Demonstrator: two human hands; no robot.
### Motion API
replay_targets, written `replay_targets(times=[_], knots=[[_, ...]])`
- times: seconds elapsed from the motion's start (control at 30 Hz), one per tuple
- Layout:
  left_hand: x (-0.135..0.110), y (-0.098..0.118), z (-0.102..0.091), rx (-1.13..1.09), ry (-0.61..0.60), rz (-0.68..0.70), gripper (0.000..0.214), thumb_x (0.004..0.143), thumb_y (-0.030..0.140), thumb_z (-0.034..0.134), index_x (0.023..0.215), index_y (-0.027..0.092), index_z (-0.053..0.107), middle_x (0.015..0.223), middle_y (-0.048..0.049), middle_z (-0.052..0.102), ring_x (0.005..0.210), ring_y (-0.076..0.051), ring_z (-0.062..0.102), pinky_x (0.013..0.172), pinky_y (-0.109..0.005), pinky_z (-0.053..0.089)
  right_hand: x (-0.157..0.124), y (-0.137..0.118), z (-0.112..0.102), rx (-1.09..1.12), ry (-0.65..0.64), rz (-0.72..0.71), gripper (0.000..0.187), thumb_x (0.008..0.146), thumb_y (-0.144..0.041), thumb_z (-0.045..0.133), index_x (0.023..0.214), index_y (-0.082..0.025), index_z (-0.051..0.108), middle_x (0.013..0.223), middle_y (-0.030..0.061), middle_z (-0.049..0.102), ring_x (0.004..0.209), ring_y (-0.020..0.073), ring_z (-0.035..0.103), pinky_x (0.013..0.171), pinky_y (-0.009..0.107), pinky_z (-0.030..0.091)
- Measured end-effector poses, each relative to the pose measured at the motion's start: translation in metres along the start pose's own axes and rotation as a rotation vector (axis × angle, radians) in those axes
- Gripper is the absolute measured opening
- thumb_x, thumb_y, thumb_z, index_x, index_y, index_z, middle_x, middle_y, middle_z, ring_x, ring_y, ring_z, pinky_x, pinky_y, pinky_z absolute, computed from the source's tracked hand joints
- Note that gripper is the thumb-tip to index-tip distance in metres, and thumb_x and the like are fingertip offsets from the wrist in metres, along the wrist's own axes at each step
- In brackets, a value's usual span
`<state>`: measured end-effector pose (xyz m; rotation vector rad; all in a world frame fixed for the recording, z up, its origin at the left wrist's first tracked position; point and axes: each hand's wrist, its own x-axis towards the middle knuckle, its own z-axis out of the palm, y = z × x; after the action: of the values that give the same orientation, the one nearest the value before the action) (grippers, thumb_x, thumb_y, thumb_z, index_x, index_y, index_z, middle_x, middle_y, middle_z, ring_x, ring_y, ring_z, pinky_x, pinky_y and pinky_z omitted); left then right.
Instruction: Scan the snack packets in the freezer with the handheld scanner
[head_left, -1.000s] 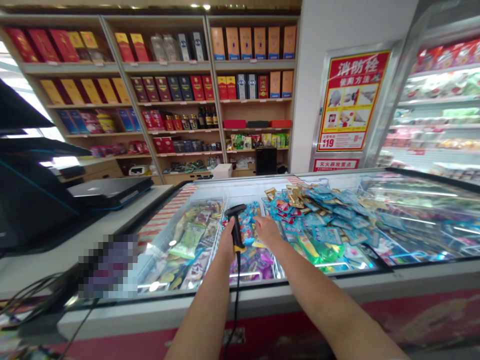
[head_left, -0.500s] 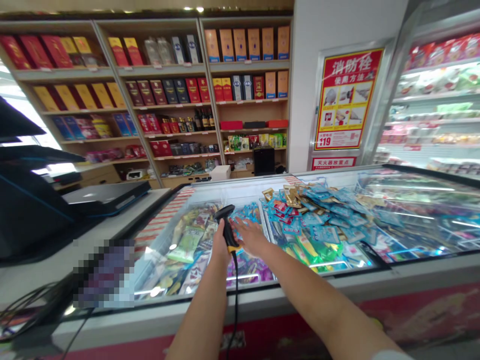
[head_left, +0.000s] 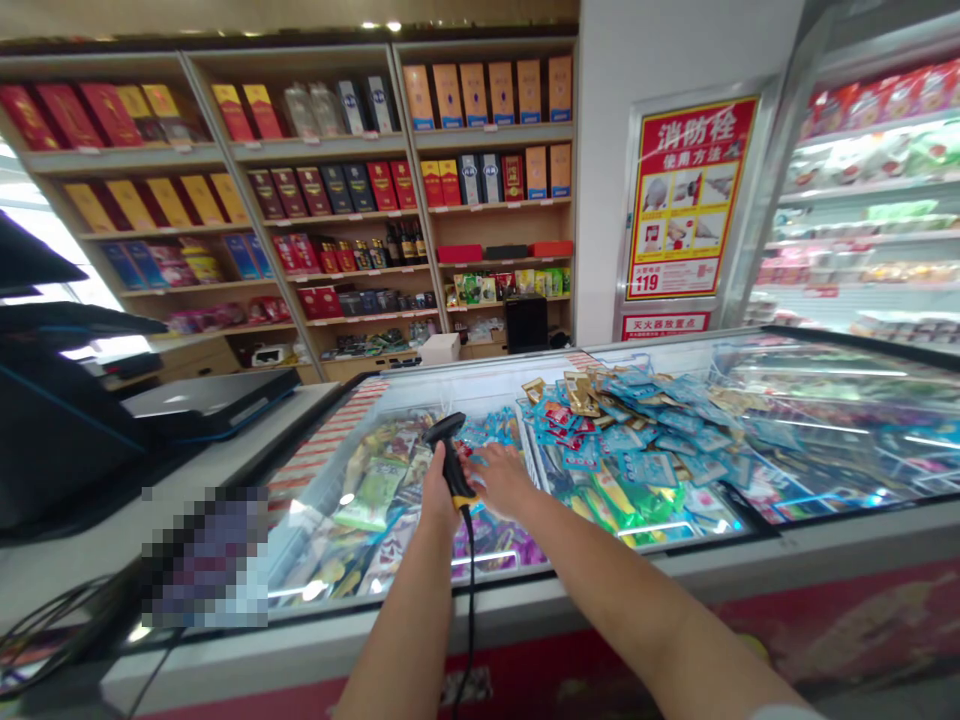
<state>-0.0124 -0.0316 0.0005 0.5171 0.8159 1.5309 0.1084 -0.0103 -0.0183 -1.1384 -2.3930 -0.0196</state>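
My left hand [head_left: 434,497] is wrapped round the handle of a black barcode scanner [head_left: 450,452] with a yellow band, its cable hanging down towards me. The scanner head points over the chest freezer [head_left: 675,585]. My right hand [head_left: 501,478] reaches in just right of the scanner, fingers stretched and apart, low over blue ice-cream packets [head_left: 487,432] in the middle basket. I cannot tell whether the fingers touch a packet. A heap of blue, gold and green packets [head_left: 637,440] fills the basket to the right.
A grey counter [head_left: 112,520] with a black till screen [head_left: 45,400] and a laptop-like device [head_left: 210,392] stands to the left. Shelves of boxed goods [head_left: 337,190] line the back wall. A red fire-hydrant poster [head_left: 686,195] and an upright cooler [head_left: 870,190] are at the right.
My right hand has drawn back from the far packets towards the scanner and lowered, with its fingers opening out. The scanner has shifted slightly left and nearer to me.
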Motion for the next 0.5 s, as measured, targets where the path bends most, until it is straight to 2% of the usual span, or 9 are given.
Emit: replay_targets(times=[0.07,0.1,0.17,0.23,0.3,0.37,0.43,0.5], knots=[[-0.001,0.000,0.000,0.000,-0.003,-0.001,0.040,0.079,0.054,0.059,0.072,0.014,0.058,0.051,0.0005,0.054,0.039,-0.008,0.048,0.038,-0.018,0.039,0.001,0.001,0.004,0.000,-0.050,-0.068,0.038,0.091,-0.034,0.048,0.127,-0.030,0.056,0.144,0.0035,0.046,0.130,0.0278,0.038,0.107,0.052,0.025],[-0.001,0.000,0.000,0.001,-0.001,0.002,0.040,0.079,0.053,0.059,0.072,0.014,0.058,0.051,0.0005,0.054,0.039,-0.008,0.048,0.037,-0.018,0.038,0.002,0.001,0.006,0.002,-0.083,-0.080,0.039,0.090,-0.033,0.049,0.128,-0.030,0.055,0.144,0.0031,0.047,0.130,0.0277,0.039,0.108,0.052,0.024],[-0.002,0.001,0.000,0.000,0.005,-0.005,0.041,0.081,0.053,0.057,0.073,0.013,0.058,0.051,0.0002,0.054,0.039,-0.008,0.048,0.037,-0.018,0.038,0.004,0.001,0.008,0.004,-0.120,-0.052,0.042,0.090,-0.031,0.047,0.132,-0.030,0.051,0.134,0.0041,0.057,0.127,0.0268,0.043,0.107,0.051,0.025],[-0.002,0.001,0.001,-0.005,0.001,-0.028,0.041,0.083,0.053,0.055,0.072,0.013,0.057,0.051,0.0002,0.053,0.039,-0.008,0.048,0.037,-0.019,0.038,0.005,0.000,0.006,-0.012,-0.096,-0.002,0.043,0.092,-0.030,0.044,0.135,-0.029,0.049,0.116,0.0062,0.067,0.120,0.0261,0.050,0.104,0.049,0.030],[-0.003,0.001,0.002,-0.021,0.008,-0.020,0.039,0.085,0.050,0.053,0.073,0.013,0.057,0.051,0.0005,0.054,0.039,-0.008,0.048,0.038,-0.018,0.038,0.004,-0.002,0.002,-0.040,-0.049,0.013,0.040,0.094,-0.028,0.041,0.133,-0.027,0.052,0.102,0.0080,0.070,0.109,0.0257,0.056,0.098,0.046,0.035],[-0.003,0.001,0.003,-0.042,0.020,0.003,0.036,0.086,0.047,0.053,0.074,0.013,0.057,0.052,0.0010,0.054,0.039,-0.007,0.047,0.039,-0.017,0.038,0.002,-0.003,-0.003,-0.050,-0.011,0.004,0.038,0.095,-0.027,0.038,0.129,-0.024,0.056,0.097,0.0090,0.069,0.103,0.0251,0.057,0.095,0.042,0.037],[-0.003,0.001,0.004,-0.050,0.013,-0.004,0.036,0.086,0.047,0.053,0.074,0.014,0.057,0.051,0.0015,0.053,0.038,-0.007,0.047,0.039,-0.017,0.038,0.000,-0.004,-0.005,-0.040,0.018,0.007,0.038,0.096,-0.029,0.038,0.128,-0.025,0.056,0.105,0.0094,0.067,0.106,0.0250,0.055,0.095,0.041,0.037],[-0.002,0.001,0.003,-0.044,0.002,-0.030,0.037,0.085,0.049,0.053,0.074,0.014,0.057,0.051,0.0013,0.053,0.038,-0.007,0.047,0.039,-0.018,0.038,-0.001,-0.003,-0.003,-0.031,0.022,0.023,0.039,0.095,-0.034,0.041,0.131,-0.027,0.053,0.124,0.0096,0.060,0.117,0.0266,0.049,0.099,0.045,0.034]])
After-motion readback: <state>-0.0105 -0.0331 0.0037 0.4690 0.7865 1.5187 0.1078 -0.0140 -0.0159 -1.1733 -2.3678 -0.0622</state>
